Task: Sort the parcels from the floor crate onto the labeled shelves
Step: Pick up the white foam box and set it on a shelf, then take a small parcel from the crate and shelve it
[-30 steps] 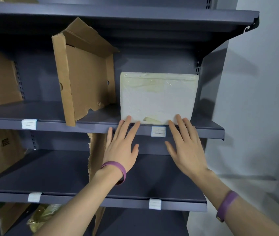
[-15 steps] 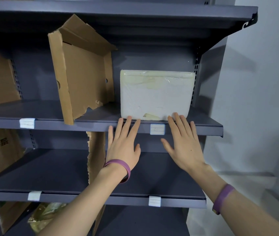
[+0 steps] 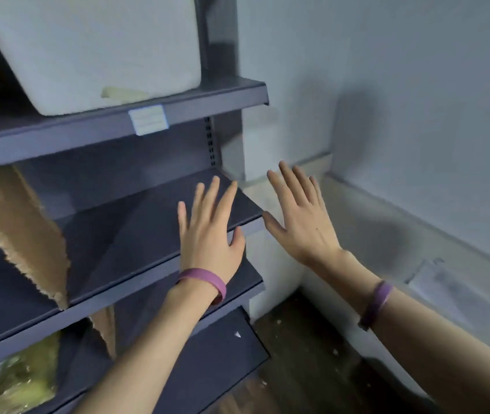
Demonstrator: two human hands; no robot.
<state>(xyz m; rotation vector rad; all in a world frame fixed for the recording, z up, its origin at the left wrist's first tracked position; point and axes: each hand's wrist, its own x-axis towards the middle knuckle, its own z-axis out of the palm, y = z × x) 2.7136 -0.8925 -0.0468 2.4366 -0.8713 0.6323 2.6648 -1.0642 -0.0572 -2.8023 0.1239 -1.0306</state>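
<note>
Head view: a white wrapped parcel (image 3: 94,46) stands on the upper shelf (image 3: 222,94), far left, just behind the shelf's front lip. It was probably put there to match the white shelf label (image 3: 149,119) clipped below it. The label's writing is too blurred to read. The left hand (image 3: 207,234) and right hand (image 3: 300,219) hover before the lower shelf (image 3: 136,234), fingers (image 3: 212,192) straight, spread and gripping nothing. Torn brown cardboard (image 3: 22,234) stands left, seemingly as a divider. The floor crate is out of view.

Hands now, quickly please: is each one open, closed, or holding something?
Left hand: open, holding nothing.
Right hand: open, holding nothing.
</note>
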